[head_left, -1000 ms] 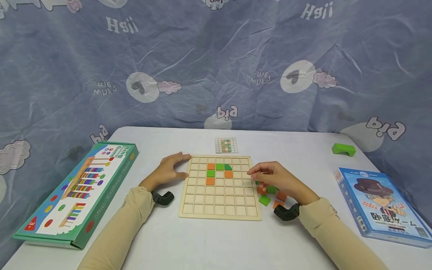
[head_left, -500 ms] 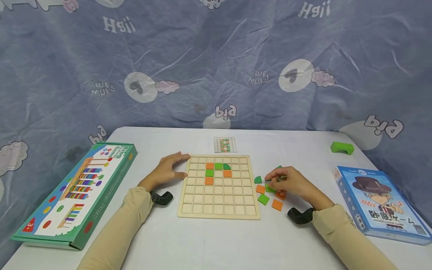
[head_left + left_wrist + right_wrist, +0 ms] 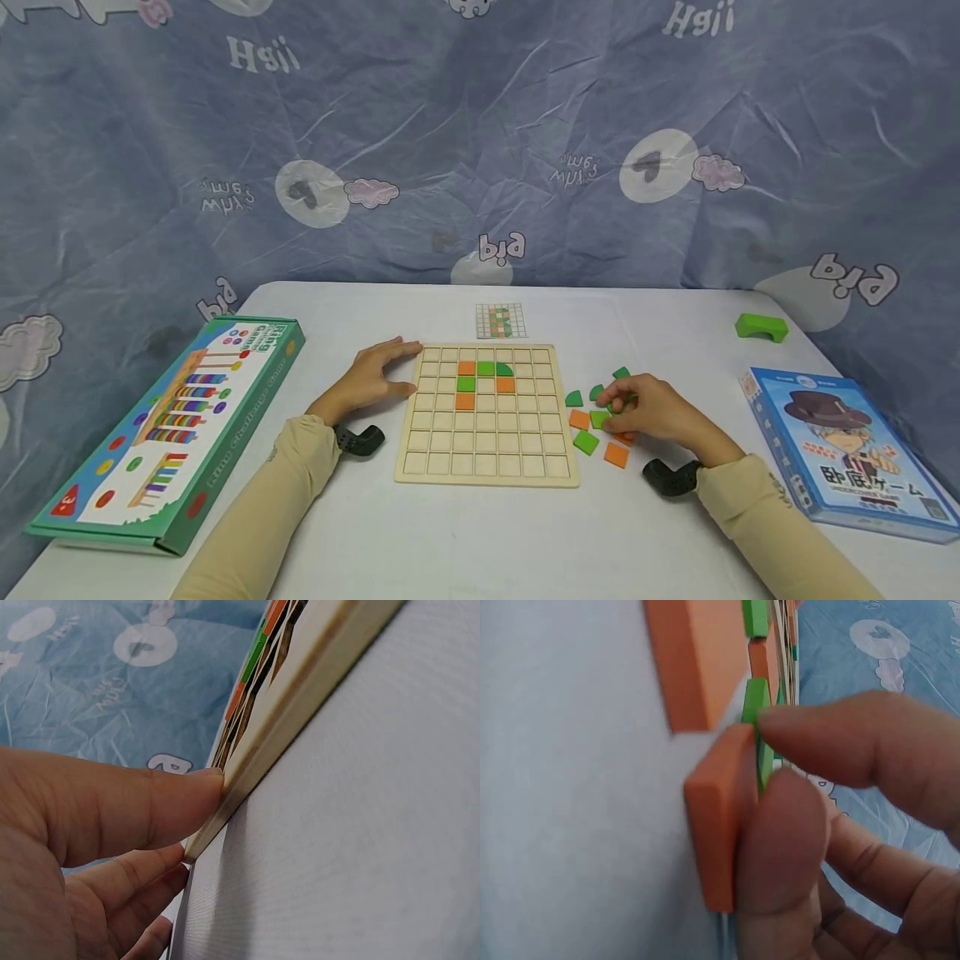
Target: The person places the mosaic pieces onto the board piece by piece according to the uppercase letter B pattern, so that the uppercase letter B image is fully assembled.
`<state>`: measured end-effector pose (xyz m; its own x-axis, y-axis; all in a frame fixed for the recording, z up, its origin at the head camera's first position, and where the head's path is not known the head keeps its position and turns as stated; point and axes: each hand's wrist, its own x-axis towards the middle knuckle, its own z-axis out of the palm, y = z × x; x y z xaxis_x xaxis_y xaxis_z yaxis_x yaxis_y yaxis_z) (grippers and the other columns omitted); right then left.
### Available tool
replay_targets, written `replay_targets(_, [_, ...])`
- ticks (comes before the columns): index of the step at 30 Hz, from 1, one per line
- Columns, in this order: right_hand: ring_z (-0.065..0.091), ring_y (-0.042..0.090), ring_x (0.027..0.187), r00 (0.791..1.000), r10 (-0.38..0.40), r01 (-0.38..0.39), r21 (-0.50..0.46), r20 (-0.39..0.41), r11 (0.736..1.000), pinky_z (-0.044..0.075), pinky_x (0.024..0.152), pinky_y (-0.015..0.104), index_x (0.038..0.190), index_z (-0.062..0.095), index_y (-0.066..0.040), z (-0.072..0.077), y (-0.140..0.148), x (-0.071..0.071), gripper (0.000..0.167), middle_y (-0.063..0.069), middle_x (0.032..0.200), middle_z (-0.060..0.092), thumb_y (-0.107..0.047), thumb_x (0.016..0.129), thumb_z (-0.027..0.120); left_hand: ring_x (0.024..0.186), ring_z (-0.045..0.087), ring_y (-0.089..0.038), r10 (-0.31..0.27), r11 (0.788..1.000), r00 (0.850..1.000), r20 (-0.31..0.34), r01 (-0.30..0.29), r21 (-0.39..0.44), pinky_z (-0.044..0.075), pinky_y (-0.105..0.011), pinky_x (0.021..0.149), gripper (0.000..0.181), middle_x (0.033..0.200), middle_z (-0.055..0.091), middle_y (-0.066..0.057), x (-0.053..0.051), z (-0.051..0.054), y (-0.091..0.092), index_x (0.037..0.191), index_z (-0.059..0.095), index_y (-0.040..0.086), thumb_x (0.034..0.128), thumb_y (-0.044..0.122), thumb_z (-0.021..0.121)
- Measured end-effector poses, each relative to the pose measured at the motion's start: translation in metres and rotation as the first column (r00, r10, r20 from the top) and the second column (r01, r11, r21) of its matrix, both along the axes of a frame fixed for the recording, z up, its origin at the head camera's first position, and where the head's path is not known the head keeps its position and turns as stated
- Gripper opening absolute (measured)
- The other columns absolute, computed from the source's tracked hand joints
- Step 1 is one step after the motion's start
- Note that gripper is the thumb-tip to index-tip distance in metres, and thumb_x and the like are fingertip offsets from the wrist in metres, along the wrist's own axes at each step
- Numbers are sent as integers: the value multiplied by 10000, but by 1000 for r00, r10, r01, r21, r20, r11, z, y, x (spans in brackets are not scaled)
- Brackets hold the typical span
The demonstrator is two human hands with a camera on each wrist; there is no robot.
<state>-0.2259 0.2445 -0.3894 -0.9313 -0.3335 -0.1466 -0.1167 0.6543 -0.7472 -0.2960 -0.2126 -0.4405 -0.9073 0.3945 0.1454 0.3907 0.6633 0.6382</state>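
Note:
My left hand (image 3: 367,385) is at the left edge of the wooden grid board (image 3: 442,467), thumb and fingertips touching its rim. In the left wrist view the thumb of the left hand (image 3: 112,810) lies against the board's side (image 3: 277,724). Orange and green tiles sit in the board's upper middle squares. My right hand (image 3: 652,408) is bent over loose tiles right of the board. In the right wrist view, index finger and thumb of the right hand (image 3: 840,787) are apart, beside a green tile (image 3: 756,697) and an orange tile (image 3: 709,817); whether they touch is unclear.
Behind the board lies a small pattern card (image 3: 501,321). A long green game box (image 3: 187,417) is at the left, a blue box (image 3: 855,458) at the right. The green arch block (image 3: 762,327) stands at the back right. A patterned cloth (image 3: 465,150) hangs behind.
My right hand has moved right, away from the board's right edge to the loose tiles, uncovering several of them. My left hand stays at the board's edge.

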Motion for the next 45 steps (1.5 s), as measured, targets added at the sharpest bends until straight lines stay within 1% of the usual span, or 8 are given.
replay_targets(5, [566,184,768,999,14,-12,65,-33,998,497,686,269,1083,753,29,1,0,0,281,49,924,617,-53,842,873,1598,316,-437,5,1000,1000,8,-5,-2,111,-673,1291,748,1629,516,-193,0,0,0,1551,568,10,875,224,807])
replay_targets(11, [608,151,631,998,0,6,92,-64,996,492,625,256,996,734,7,0,-2,-1,206,24,843,577,-62,856,870,1600,308,-439,5,1000,1000,12,-5,0,109,-675,1290,750,1637,506,-193,1,2,0,1553,565,9,877,222,809])
replay_targets(14, [619,146,621,997,-2,9,90,-75,996,499,607,251,984,731,1,0,-3,-1,193,22,842,580,-78,871,866,1601,307,-436,5,1000,1000,12,-5,-5,111,-674,1291,753,1639,504,-191,1,2,0,1555,563,11,878,229,810])
replay_targets(21, [615,173,764,987,-14,27,80,-158,996,511,625,261,1027,744,-13,5,-7,0,205,52,945,685,-125,892,851,1607,299,-427,13,1000,1000,25,-13,0,99,-664,1299,759,1645,500,-182,0,2,0,1560,562,19,876,236,812])
replay_targets(23, [633,178,786,988,-29,37,53,-150,998,527,638,267,1061,736,-10,6,-10,0,224,59,969,701,-130,907,844,1610,295,-424,14,1000,1000,28,-14,2,97,-658,1300,759,1646,500,-181,1,2,-1,1561,561,20,876,233,811])
replay_targets(31, [759,233,770,999,-46,43,-126,-22,991,639,726,336,1203,662,35,10,-25,-1,306,66,911,765,-99,949,767,1611,292,-421,13,1000,999,33,-13,-1,99,-651,1301,758,1649,495,-182,1,3,0,1565,557,22,884,242,807])
replay_targets(38, [762,206,810,998,9,13,-323,69,946,660,779,340,1270,604,115,11,-40,-9,363,128,939,781,-52,978,740,1606,299,-430,5,1000,1000,27,-5,0,96,-667,1300,750,1645,500,-183,1,3,1,1559,562,19,885,241,806])
replay_targets(45, [775,146,800,994,21,24,-413,105,910,663,789,311,1308,597,137,6,-57,-20,386,101,950,792,-26,982,724,1595,312,-448,1,1000,1000,9,-1,-16,121,-679,1288,757,1636,504,-201,2,5,2,1550,566,8,882,255,818])
